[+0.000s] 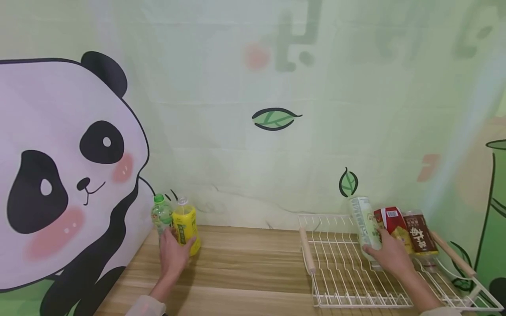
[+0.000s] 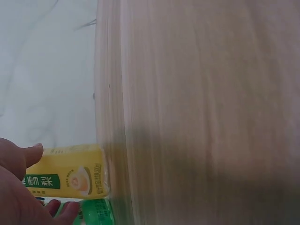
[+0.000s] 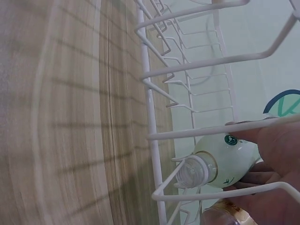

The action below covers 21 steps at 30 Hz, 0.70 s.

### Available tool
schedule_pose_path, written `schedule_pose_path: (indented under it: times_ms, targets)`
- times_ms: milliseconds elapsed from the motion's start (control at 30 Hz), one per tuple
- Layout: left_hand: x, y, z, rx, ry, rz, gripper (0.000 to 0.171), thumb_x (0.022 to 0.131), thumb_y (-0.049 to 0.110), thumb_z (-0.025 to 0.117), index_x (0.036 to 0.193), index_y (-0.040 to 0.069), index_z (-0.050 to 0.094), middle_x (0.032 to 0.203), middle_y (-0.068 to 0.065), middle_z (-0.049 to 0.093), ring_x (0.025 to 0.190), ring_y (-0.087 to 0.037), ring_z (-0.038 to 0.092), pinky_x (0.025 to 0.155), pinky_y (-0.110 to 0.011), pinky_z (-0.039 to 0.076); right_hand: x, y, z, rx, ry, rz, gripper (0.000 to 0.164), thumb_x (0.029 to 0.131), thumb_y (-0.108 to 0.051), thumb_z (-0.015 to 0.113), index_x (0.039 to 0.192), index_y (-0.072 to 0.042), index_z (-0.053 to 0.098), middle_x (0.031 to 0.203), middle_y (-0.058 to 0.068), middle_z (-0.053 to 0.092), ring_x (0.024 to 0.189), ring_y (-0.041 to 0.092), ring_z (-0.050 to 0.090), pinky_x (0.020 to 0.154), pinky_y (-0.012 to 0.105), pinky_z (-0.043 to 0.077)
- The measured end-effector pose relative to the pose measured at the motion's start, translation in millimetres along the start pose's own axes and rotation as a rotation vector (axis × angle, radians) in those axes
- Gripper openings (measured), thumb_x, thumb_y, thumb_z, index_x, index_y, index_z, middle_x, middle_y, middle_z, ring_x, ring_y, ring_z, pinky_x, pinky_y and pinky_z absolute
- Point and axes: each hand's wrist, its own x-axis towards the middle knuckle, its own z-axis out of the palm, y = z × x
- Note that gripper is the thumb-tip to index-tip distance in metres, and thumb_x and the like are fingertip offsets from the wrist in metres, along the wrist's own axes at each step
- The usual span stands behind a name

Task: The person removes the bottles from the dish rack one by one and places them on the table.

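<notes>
At the left of the wooden table, my left hand (image 1: 174, 252) holds a yellow drink bottle (image 1: 186, 226), thumb on its right side and fingers on its left. A clear bottle with a green cap (image 1: 159, 215) stands beside it, partly covered by those fingers. In the left wrist view, thumb and fingers span the yellow bottle (image 2: 70, 171) above the green-labelled one (image 2: 97, 212). My right hand (image 1: 389, 254) grips a pale green bottle (image 1: 364, 221) standing cap-down and tilted in the white wire rack (image 1: 336, 300). Its clear cap (image 3: 192, 172) shows among the wires in the right wrist view.
Within the rack, a red and gold package (image 1: 391, 219) and a brown bottle (image 1: 421, 235), neck down, lean right of my right hand. Wooden handles (image 1: 307, 250) flank the rack. Bare wooden tabletop (image 1: 245, 267) lies between. A panda-printed cloth (image 1: 221, 131) hangs behind.
</notes>
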Motion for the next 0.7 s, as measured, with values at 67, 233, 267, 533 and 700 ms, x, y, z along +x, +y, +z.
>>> schedule_pose_path:
  times_ms: [67, 233, 267, 533, 700]
  targets:
    - [-1.4, -0.5, -3.5, 0.008, -0.019, 0.002, 0.074, 0.095, 0.021, 0.08, 0.145, -0.014, 0.037, 0.14, -0.035, 0.042, 0.131, -0.052, 0.046, 0.112, -0.066, 0.041, 0, 1, 1, 0.007, -0.015, -0.001, 0.09, 0.096, -0.038, 0.078, 0.147, 0.022, 0.033, 0.127, 0.044, 0.056, 0.093, 0.042, 0.063, 0.076, 0.057, 0.057]
    - [-5.9, 2.2, -17.1, 0.042, -0.098, 0.01, 0.074, 0.097, 0.024, 0.078, 0.143, -0.017, 0.037, 0.137, -0.036, 0.042, 0.129, -0.053, 0.048, 0.11, -0.065, 0.043, 1, 4, 4, -0.007, -0.035, -0.002, 0.096, 0.095, -0.041, 0.078, 0.147, 0.024, 0.029, 0.126, 0.045, 0.054, 0.094, 0.042, 0.063, 0.077, 0.057, 0.058]
    - [-7.0, 3.8, -20.4, 0.054, -0.116, 0.009, 0.074, 0.097, 0.025, 0.077, 0.143, -0.017, 0.037, 0.137, -0.036, 0.042, 0.129, -0.053, 0.048, 0.11, -0.065, 0.044, 2, 4, 5, -0.012, -0.035, -0.004, 0.097, 0.095, -0.041, 0.078, 0.147, 0.024, 0.029, 0.126, 0.046, 0.054, 0.094, 0.042, 0.063, 0.076, 0.057, 0.058]
    - [-14.8, 25.2, -39.4, 0.12, -0.201, 0.037, 0.06, 0.098, 0.029, 0.076, 0.134, -0.013, 0.05, 0.127, -0.031, 0.057, 0.116, -0.043, 0.059, 0.1, -0.059, 0.051, -1, -1, -1, 0.018, 0.036, -0.02, 0.094, 0.095, -0.042, 0.078, 0.15, 0.02, 0.033, 0.122, 0.042, 0.058, 0.087, 0.039, 0.059, 0.063, 0.043, 0.054]
    - [-23.8, 52.3, -45.8, 0.069, -0.25, 0.156, 0.052, 0.097, 0.027, 0.079, 0.128, -0.008, 0.057, 0.118, -0.022, 0.065, 0.11, -0.036, 0.063, 0.098, -0.054, 0.054, -3, -13, -10, 0.029, 0.081, -0.056, 0.094, 0.094, -0.043, 0.079, 0.151, 0.017, 0.035, 0.125, 0.042, 0.058, 0.086, 0.037, 0.06, 0.062, 0.042, 0.054]
